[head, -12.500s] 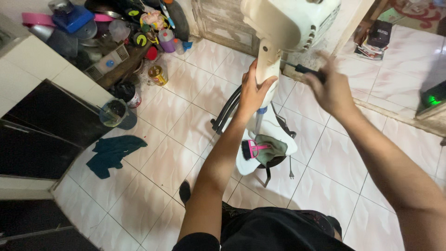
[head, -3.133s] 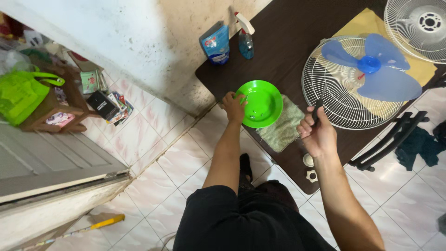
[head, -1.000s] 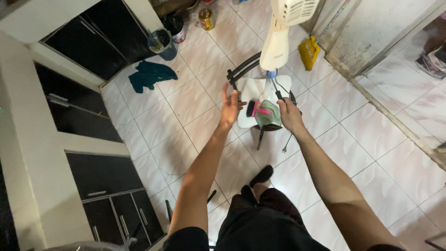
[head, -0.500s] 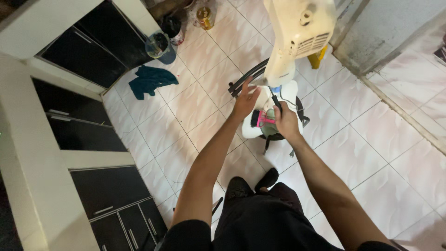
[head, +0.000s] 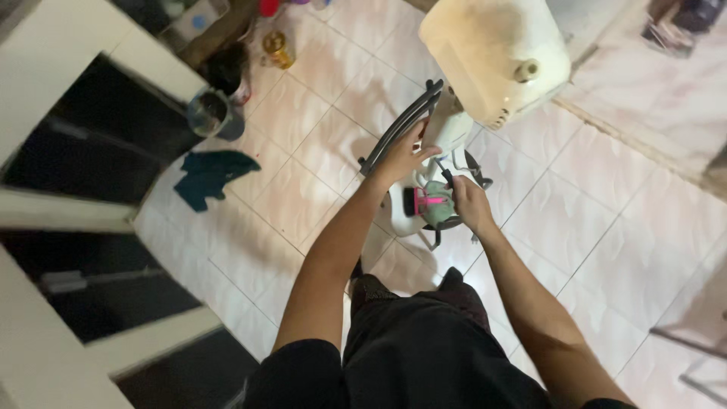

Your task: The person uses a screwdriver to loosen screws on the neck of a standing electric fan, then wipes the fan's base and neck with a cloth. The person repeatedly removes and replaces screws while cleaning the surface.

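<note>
A cream-white fan motor housing [head: 496, 57] stands on its neck [head: 447, 129] above a white base [head: 401, 220] on the tiled floor. My left hand [head: 401, 155] grips the fan's neck. My right hand [head: 468, 203] holds a thin tool with a black handle [head: 445, 176], which looks like a screwdriver, just below the neck. On the base lie a pink-handled black brush [head: 422, 201] and a green cloth [head: 438, 213].
Black curved bars [head: 397, 129] lie beside the fan. A dark teal rag [head: 208, 174] lies on the floor, near a bucket [head: 213, 113] and tins [head: 279, 49]. White cabinets with dark doors [head: 68, 197] line the left side.
My left hand went from open in the air to closing on the fan's neck. My right hand stayed by the base with the tool. The view shifted closer over the fan.
</note>
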